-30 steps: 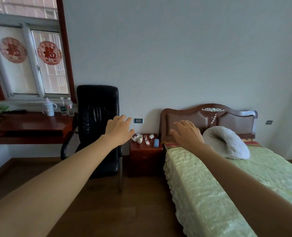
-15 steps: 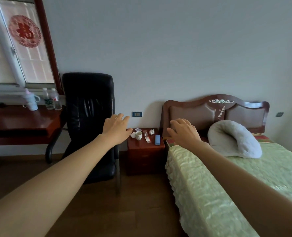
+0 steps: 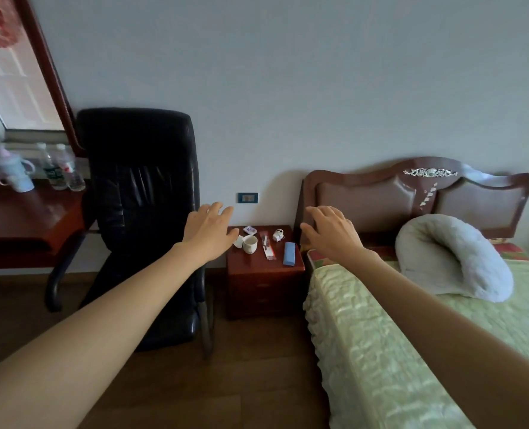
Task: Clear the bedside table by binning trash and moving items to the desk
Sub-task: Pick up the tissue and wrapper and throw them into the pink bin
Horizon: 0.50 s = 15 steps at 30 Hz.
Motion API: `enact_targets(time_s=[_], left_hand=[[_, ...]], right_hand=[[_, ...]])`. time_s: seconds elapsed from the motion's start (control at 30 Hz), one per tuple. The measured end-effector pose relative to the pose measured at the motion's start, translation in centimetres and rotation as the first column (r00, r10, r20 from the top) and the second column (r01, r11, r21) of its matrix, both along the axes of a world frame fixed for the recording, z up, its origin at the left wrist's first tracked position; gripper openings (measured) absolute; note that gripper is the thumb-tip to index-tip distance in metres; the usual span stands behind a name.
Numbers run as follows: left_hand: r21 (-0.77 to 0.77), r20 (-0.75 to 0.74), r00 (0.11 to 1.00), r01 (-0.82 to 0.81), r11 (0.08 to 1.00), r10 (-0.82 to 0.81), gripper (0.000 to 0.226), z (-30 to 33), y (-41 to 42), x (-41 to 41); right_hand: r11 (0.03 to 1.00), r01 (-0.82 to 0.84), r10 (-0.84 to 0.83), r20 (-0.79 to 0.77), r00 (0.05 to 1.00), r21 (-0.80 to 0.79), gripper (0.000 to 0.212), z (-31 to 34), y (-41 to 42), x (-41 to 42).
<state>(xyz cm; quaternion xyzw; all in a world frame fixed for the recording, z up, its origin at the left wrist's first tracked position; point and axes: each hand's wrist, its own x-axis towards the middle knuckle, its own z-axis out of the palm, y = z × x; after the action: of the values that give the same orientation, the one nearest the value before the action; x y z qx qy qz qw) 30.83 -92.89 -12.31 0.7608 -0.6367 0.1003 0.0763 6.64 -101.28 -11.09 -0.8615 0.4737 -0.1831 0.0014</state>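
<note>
Both bare hands are reaching forward with empty grips; the left hand (image 3: 209,235) is spreading its fingers wide, touching nothing; the right hand (image 3: 331,232) is likewise open and loose. Between the two grips, beyond the fingertips, the dark red wooden bedside tabletop (image 3: 264,264) is carrying a white ceramic mug (image 3: 250,244), a long clear wrapper (image 3: 266,249) and a blue rectangular case (image 3: 288,253); any lettering is too small to read.

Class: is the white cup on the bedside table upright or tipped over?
Upright: the white cup stands on its base on the bedside table, round mouth facing up.
</note>
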Motion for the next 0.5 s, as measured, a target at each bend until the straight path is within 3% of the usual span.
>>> enact_targets(time_s=[0.5], left_hand=[[0.134,-0.102,0.995,0.013,0.991,0.001,0.052,-9.5,-19.4,9.0]], right_hand=[[0.977,0.096,-0.093,-0.021,0.995,0.188,0.048,-9.8,-18.9,9.0]])
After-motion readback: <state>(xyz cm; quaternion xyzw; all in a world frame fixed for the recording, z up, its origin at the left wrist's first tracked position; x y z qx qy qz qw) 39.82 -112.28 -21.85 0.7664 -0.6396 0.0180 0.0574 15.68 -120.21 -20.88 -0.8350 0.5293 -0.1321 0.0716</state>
